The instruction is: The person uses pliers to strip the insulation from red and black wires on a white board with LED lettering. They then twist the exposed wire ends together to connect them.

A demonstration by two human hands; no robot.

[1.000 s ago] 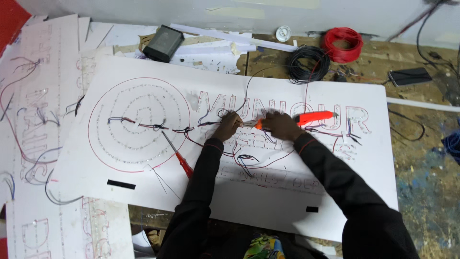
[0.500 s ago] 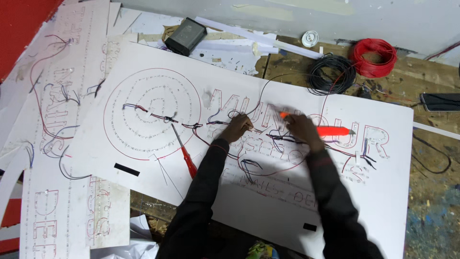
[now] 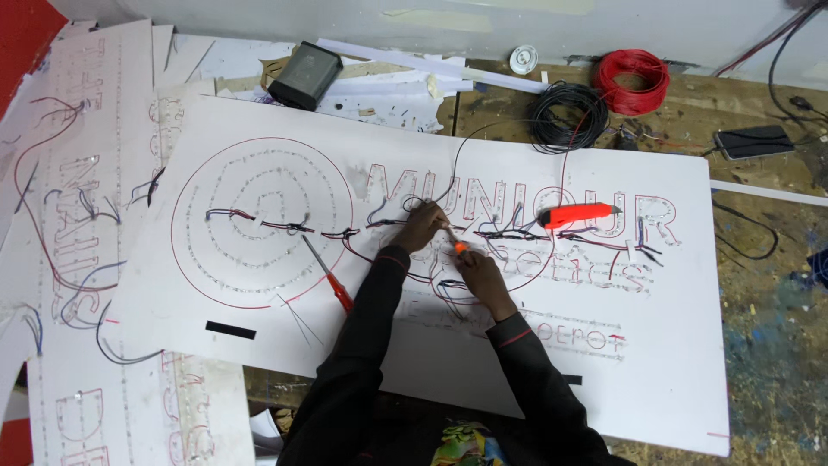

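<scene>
Grip: right hand (image 3: 479,274) closed on a small orange-tipped tool (image 3: 458,245); left hand (image 3: 422,226) pinching wires (image 3: 392,223) at the sign board's (image 3: 552,345) centre. Step judged: joining wiring behind the letters. Next move needs steady tip placement.

Paint-spattered wooden workbench (image 3: 776,345); pale wall (image 3: 483,22) behind; even light.

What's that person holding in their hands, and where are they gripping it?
The right hand pinches a small orange-tipped tool near its lower end; the left hand holds thin wiring on the board.
</scene>
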